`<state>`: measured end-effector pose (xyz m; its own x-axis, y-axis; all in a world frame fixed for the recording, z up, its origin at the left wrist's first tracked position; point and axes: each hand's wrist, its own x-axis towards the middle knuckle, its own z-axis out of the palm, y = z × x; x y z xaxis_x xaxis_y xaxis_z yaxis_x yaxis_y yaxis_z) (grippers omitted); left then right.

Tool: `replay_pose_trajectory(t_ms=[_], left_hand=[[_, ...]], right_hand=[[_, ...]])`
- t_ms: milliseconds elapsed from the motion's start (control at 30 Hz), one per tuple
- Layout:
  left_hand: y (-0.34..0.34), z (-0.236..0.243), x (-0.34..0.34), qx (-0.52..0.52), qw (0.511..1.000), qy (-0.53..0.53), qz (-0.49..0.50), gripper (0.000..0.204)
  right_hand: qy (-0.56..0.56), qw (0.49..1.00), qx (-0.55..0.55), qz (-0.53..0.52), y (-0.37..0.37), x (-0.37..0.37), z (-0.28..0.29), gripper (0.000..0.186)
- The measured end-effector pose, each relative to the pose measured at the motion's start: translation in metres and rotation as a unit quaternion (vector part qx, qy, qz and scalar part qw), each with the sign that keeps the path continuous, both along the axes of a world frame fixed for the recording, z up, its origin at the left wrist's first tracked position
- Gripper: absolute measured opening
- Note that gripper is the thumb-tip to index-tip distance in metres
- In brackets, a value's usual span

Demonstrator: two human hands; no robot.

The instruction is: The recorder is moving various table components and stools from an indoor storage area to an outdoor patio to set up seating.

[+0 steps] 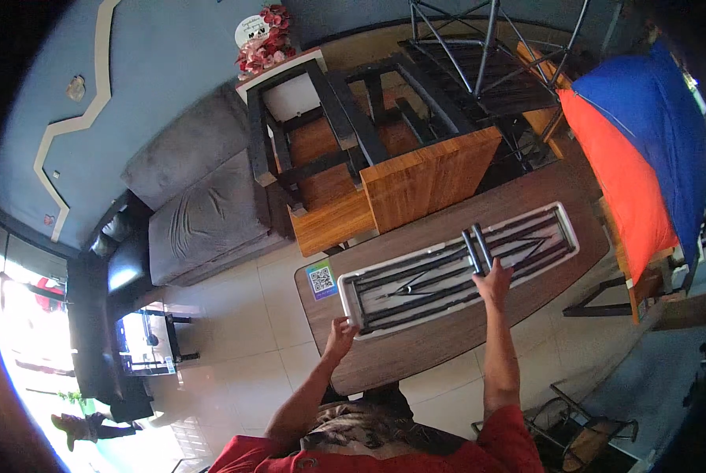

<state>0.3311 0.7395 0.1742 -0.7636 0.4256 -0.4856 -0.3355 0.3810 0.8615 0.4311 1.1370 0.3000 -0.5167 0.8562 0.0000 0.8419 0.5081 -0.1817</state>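
Note:
A white rectangular folding table [343, 296] lies with its underside up on a dark wooden tabletop [424, 355], showing several black folded tubes within its rim. Two short, parallel metal tubes [476, 243] sit crosswise near the middle. My right hand [495, 282] has its fingers closed around the lower ends of these short tubes. At the near left corner, my left hand [339, 335] grips the folding table's white edge with curled fingers. A square sticker [321, 280] with a printed code is on the tabletop, left of the folding table.
Upturned wooden tables [432, 173] are stacked beyond the tabletop, with a metal-legged piece [487, 55] behind. A grey sofa [199, 229] stands left. Red and blue fabric [613, 165] drapes at right. A metal-framed chair [589, 437] is low right, a glass-topped table [140, 343] lower left.

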Motion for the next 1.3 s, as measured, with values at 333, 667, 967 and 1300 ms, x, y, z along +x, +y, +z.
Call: replay_pose_trajectory(t_ms=[333,667,967,1300], left_hand=[[0.034,0.011,-0.039,-0.286,0.956,0.061,0.024,0.061],[0.032,-0.062,-0.071,-0.2,0.97,0.019,0.135,0.054],[0.027,-0.066,-0.09,-0.184,0.975,0.097,0.085,0.048],[0.05,-0.026,-0.121,0.064,0.985,-0.1,0.129,0.045]], right_hand=[[0.0,0.994,-0.104,-0.044,0.005,-0.01,0.008,0.077],[0.024,0.988,-0.141,-0.05,0.009,0.003,-0.036,0.069],[0.16,0.983,-0.069,0.051,0.005,0.028,-0.083,0.054],[0.533,0.627,-0.351,-0.447,0.094,0.137,-0.158,0.073]])
